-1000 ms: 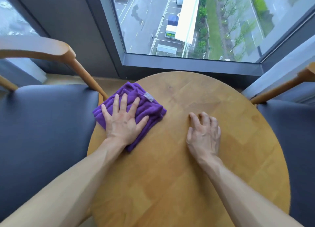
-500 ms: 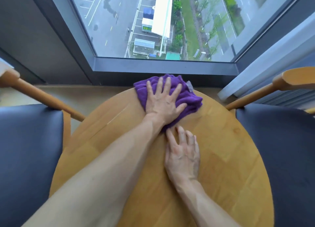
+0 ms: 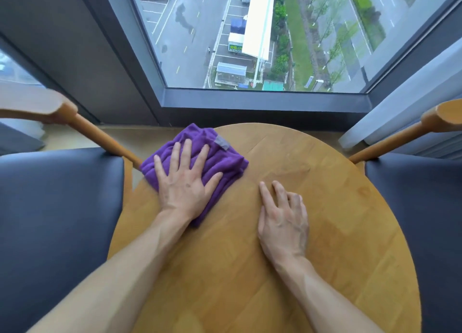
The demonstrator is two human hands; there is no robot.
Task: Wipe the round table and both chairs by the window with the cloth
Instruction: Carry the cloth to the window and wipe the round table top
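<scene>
Cloth flat under the left hand on the round table

Cloth (image 3: 200, 155) is purple and bunched in folds. It lies on the far left part of the table (image 3: 325, 232), and its left corner pokes a little past the table's rim.

On the far left stands the left chair (image 3: 57, 207). It has a dark seat and a wooden arm that slopes down toward the table. The end of that arm sits just beside the cloth's left corner.

Next comes the left hand (image 3: 186, 185). It lies flat on top of the cloth with its fingers straight and spread wide. It presses down on the cloth and does not curl around it. A small grey tag on the cloth shows just past the fingertips.

The table is round and made of light wood. Its top shows between the two bare arms.

The right hand (image 3: 283, 222) rests on the bare wood near the middle of the table, a little apart from the cloth. Its fingers are loose and a bit bent, with the tips on the wood. It holds nothing.

On the far right stands the right chair (image 3: 420, 207), with the same dark seat and wooden arm.

Behind the table is a big window (image 3: 262, 37). Roads, trees and a long white roof show far below.
</scene>
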